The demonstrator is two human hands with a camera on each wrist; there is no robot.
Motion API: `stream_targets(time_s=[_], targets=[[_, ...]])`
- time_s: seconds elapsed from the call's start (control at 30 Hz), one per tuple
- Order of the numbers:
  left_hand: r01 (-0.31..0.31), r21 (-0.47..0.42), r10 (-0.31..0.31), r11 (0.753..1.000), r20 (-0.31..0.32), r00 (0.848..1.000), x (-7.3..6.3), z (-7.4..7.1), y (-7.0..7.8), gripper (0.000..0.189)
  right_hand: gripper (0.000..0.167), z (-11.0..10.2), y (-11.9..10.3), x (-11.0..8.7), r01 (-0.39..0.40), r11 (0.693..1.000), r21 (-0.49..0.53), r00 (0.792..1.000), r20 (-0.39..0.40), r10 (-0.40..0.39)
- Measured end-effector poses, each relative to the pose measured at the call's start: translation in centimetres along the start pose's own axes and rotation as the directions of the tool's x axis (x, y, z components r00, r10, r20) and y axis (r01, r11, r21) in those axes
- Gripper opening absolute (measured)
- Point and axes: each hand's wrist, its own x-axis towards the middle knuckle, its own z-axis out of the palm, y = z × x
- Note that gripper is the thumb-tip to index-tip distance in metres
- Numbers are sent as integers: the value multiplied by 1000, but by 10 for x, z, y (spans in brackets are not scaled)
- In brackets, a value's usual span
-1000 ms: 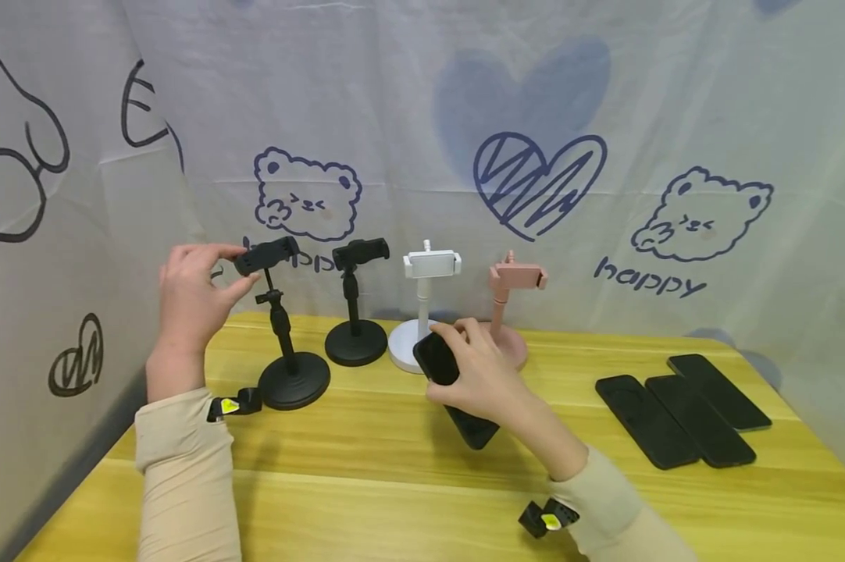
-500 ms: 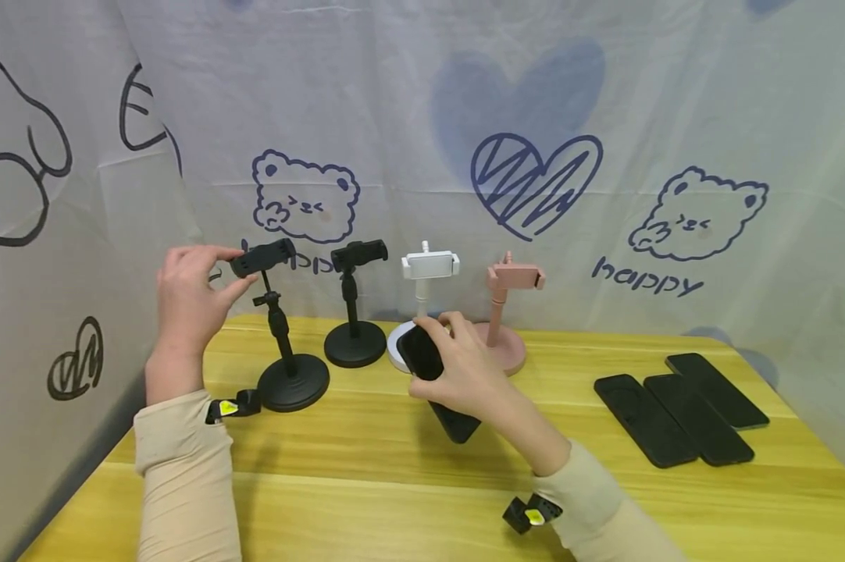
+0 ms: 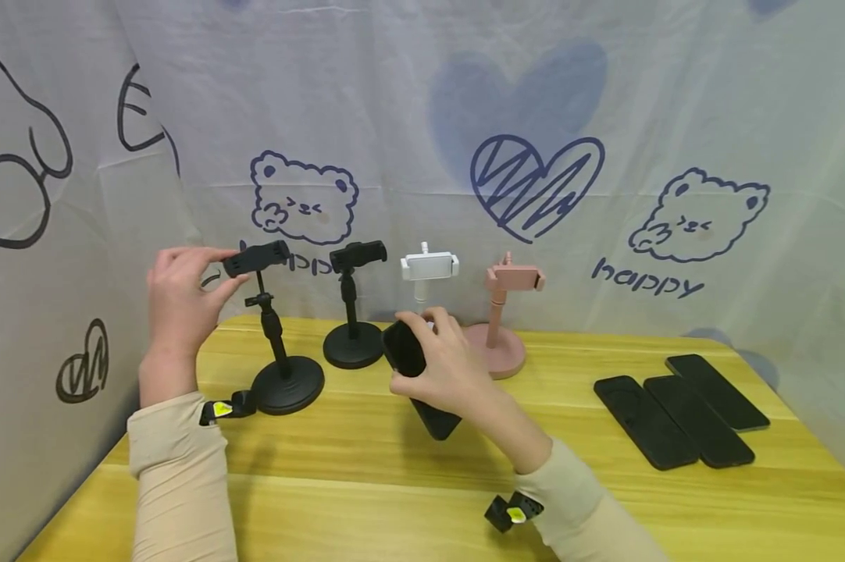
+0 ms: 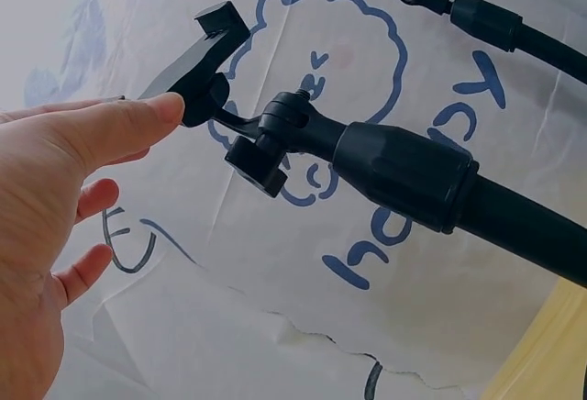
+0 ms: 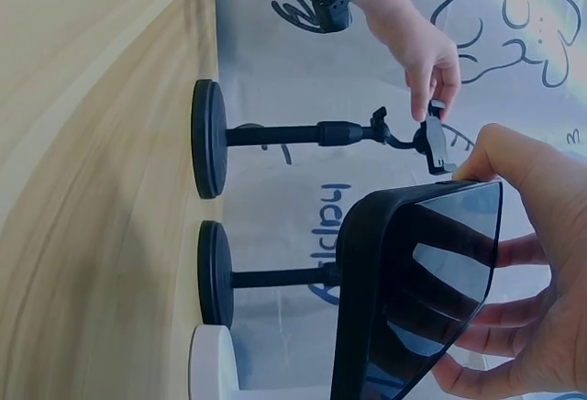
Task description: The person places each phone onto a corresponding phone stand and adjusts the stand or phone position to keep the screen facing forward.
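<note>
My left hand (image 3: pixel 183 300) pinches the left end of the clamp on a black phone stand (image 3: pixel 273 336), the leftmost of the row. In the left wrist view the thumb and forefinger lie on the clamp (image 4: pixel 197 65), and the other fingers are free of it. My right hand (image 3: pixel 443 359) grips a black smartphone (image 3: pixel 403 349) by its long edges, thumb on one side and fingers on the other. The phone is held tilted over the table, in front of the white stand's base, which it and the hand mostly hide. Its dark glossy screen (image 5: pixel 440 272) shows in the right wrist view.
Behind stand a second black phone stand (image 3: pixel 352 312), a white one (image 3: pixel 429 266) and a pink one (image 3: pixel 496 343). Three dark phones (image 3: pixel 700 421) lie at the table's right, one partly overlapping another. A printed cloth (image 3: pixel 408 117) hangs along the back and left.
My right hand has carried the phone leftward, toward the left black stand. The left hand and the clamp it pinches have shifted slightly left, and that stand's base with them.
</note>
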Motion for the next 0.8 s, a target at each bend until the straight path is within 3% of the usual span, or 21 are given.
stream_targets(time_s=[0.3,0.8], targets=[[12,5,-12,1000,-17,1000,-3,-5,-3,34,76,3,-8,4,23,999,39,999,-23,-22],[74,-1,-74,997,26,997,-2,-8,-3,35,77,11,-23,12,96,994,52,992,-87,-92]])
